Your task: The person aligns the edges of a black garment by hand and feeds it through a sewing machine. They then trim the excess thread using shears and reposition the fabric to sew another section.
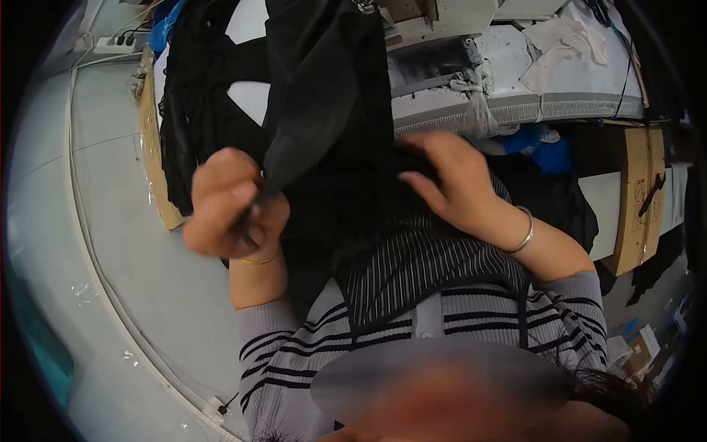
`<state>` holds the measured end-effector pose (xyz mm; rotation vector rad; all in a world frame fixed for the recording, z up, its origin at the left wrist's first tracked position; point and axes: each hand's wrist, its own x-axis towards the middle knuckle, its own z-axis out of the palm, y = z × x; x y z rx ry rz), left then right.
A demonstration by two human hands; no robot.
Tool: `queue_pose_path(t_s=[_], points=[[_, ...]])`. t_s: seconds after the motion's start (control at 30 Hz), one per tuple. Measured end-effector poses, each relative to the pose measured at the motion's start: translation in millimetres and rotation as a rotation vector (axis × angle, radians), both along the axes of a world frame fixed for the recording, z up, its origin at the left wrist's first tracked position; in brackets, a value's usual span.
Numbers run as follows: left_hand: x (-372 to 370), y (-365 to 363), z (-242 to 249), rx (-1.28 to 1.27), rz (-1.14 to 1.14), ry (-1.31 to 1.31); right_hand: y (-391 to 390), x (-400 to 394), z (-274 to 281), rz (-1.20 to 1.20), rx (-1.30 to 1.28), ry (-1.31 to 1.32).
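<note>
Black fabric (pixel 317 110) stretches from the top of the view down toward my lap. My left hand (pixel 236 202), slightly blurred, is closed on a gathered edge of this cloth and holds it at the left. My right hand (pixel 449 173) lies at the cloth's right edge with its thumb and fingers apart; some fingertips are hard to see against the black. Below the hands is a striped apron (pixel 412 265).
More black fabric (pixel 195 110) is heaped at the upper left beside a cardboard strip (pixel 155 147). A machine bed with a ruler edge (pixel 574 107) is at the upper right, above a blue bag (pixel 549 151) and a cardboard box (pixel 639 199). A power strip (pixel 115 46) lies far left.
</note>
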<state>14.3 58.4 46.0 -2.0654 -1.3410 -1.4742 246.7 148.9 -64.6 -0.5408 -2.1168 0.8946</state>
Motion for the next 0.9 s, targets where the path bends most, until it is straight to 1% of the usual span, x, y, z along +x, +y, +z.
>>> queue_pose_path(t_s=[0.03,0.07,0.13,0.17,0.23,0.27,0.33,0.37,0.4,0.43,0.47,0.5,0.57,0.6,0.63,0.7,0.73,0.8,0.83,0.87,0.9], points=[[8.3,-10.3,5.6,-0.073,-0.072,0.042,12.8,-5.1,19.8,-0.084,0.084,0.111],[14.9,-15.0,12.3,-0.148,-0.134,0.114,21.2,-11.1,32.9,-0.077,0.074,0.107],[35.5,-8.8,18.0,-0.110,-0.164,0.242,34.3,-25.9,54.1,0.025,0.439,0.164],[37.7,-6.7,13.9,-0.090,-0.132,0.301,34.6,-31.3,58.6,0.026,0.438,0.172],[43.4,3.6,15.9,-0.222,-0.014,0.240,33.0,-41.2,64.1,0.131,0.359,0.342],[37.7,8.3,6.7,-0.151,0.065,0.218,35.1,-45.5,67.6,0.129,0.355,0.345],[42.0,19.8,-4.4,-0.147,0.272,0.166,36.8,-51.8,74.4,0.142,0.247,0.417],[40.7,26.1,-11.0,-0.228,0.275,0.013,33.4,-54.1,76.1,0.160,0.190,0.448],[28.7,35.0,-11.5,-0.298,0.246,0.057,28.0,-58.6,72.6,0.139,0.170,0.489],[16.0,44.8,-10.7,-0.363,0.211,0.107,27.1,-59.9,61.7,0.055,0.140,0.544],[17.0,52.7,-18.5,-0.320,0.254,-0.022,27.8,-60.9,48.1,-0.034,0.108,0.600],[16.0,58.6,-24.1,-0.319,0.248,-0.020,29.4,-60.9,36.5,-0.205,-0.004,0.608],[14.5,67.8,-35.0,-0.173,0.251,-0.491,30.1,-69.8,15.3,-0.289,-0.525,0.477],[15.4,73.0,-33.0,-0.183,0.240,-0.568,30.4,-73.4,9.9,-0.170,-0.711,0.454],[11.4,79.2,-34.7,-0.190,0.248,-0.569,28.1,-72.2,9.8,-0.167,-0.720,0.450],[-2.6,95.4,-36.8,-0.184,0.244,-0.641,26.1,-68.6,19.6,0.078,-0.932,0.516],[-11.3,100.9,-33.4,-0.187,0.243,-0.638,26.7,-64.1,21.7,0.076,-0.933,0.519],[-27.9,109.5,-25.1,-0.295,-0.053,-0.961,35.1,-43.7,21.3,0.038,-0.713,0.486],[-29.6,110.0,-22.5,-0.289,-0.053,-0.966,41.6,-33.1,21.8,0.078,-0.588,0.342],[-29.2,106.5,-19.1,-0.325,0.009,-0.823,44.3,-31.5,27.9,0.078,-0.591,0.336],[-27.6,100.4,-15.0,-0.363,0.069,-0.677,46.6,-31.2,35.2,0.067,-0.416,0.209]])
